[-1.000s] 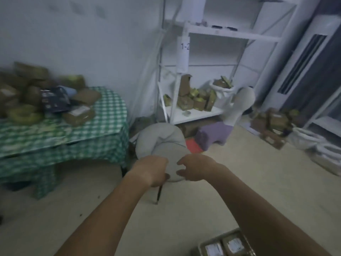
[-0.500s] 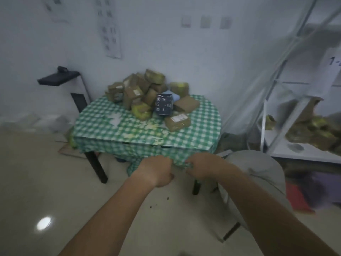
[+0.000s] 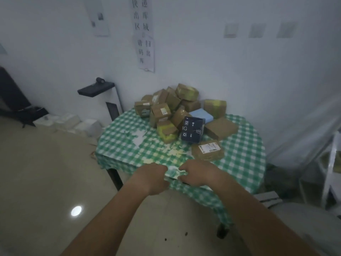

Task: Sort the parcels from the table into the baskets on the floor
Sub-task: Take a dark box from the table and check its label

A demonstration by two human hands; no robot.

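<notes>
The table [image 3: 118, 145], under a green check cloth, stands against the wall; the parcels [image 3: 173, 106] sit heaped at its far side, none yet taken; no basket is in view. Nearest the hands lies a flat brown parcel [image 3: 207, 150] with a white label (beside a dark blue box [image 3: 192, 129]); it looks stiff, light cardboard, its tape likely slick, best gripped across its two long edges. The left hand [image 3: 153, 179] and right hand [image 3: 198, 172] hover at the near edge, fingers loosely curled, holding nothing.
</notes>
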